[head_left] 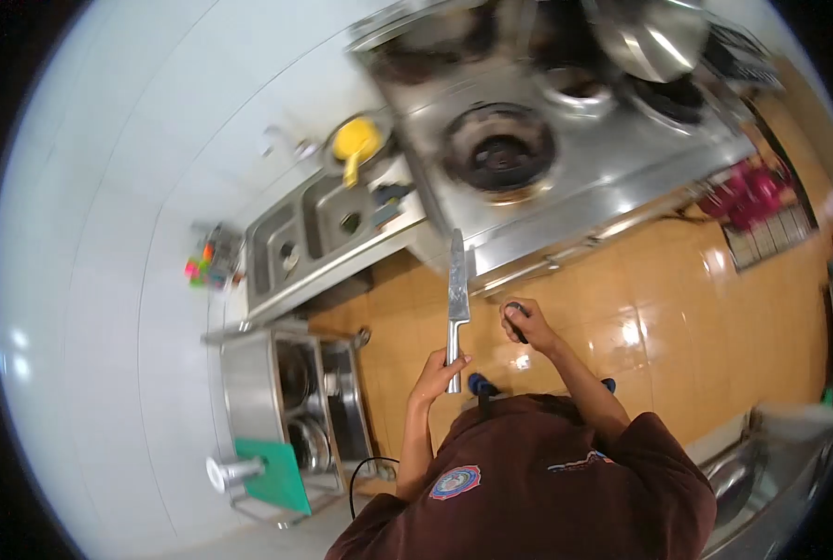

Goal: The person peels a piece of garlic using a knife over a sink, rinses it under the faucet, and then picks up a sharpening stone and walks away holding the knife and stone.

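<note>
A kitchen knife (458, 280) with a broad steel blade and a metal handle points away from my body. My left hand (435, 375) is closed round its handle, the blade rising toward the stove's front edge. To the right of the blade, my right hand (528, 325) is closed round a small dark object (517, 322), mostly hidden by the fingers; its kind I cannot make out. The two hands are apart, both above the tiled floor.
Ahead stands a steel stove (603, 159) with blackened burners and a large metal pot (654, 42). A double sink (297, 201) is at left, with a yellow dipper (356, 140) behind it. Lower left, a steel cart (248, 373) carries a green board (272, 476).
</note>
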Demonstrator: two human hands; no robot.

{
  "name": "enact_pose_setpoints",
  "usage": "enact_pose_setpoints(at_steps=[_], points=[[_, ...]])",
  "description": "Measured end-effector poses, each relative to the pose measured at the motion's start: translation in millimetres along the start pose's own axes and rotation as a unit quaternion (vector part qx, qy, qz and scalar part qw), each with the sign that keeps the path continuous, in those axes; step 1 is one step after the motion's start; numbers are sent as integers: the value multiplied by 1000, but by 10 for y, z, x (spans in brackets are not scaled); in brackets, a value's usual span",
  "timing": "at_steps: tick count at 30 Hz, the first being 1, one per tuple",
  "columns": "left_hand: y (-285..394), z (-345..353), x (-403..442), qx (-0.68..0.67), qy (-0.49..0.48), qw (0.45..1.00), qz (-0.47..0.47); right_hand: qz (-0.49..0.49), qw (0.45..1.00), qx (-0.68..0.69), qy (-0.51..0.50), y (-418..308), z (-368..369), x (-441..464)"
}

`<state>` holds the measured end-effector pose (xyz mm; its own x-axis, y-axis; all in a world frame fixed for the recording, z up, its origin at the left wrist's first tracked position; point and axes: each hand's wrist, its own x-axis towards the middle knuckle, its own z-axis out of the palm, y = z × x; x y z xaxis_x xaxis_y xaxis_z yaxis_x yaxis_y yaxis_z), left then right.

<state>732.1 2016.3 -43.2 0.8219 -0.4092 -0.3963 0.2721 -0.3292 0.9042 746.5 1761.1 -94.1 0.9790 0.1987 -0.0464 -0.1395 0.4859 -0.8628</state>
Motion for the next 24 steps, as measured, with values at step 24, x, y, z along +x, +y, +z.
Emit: enact_pose_setpoints(at_steps=[24], points=[[2211,6940,2650,207,-384,893,109,-247,771,279,517,-2852,-4841,-4091]])
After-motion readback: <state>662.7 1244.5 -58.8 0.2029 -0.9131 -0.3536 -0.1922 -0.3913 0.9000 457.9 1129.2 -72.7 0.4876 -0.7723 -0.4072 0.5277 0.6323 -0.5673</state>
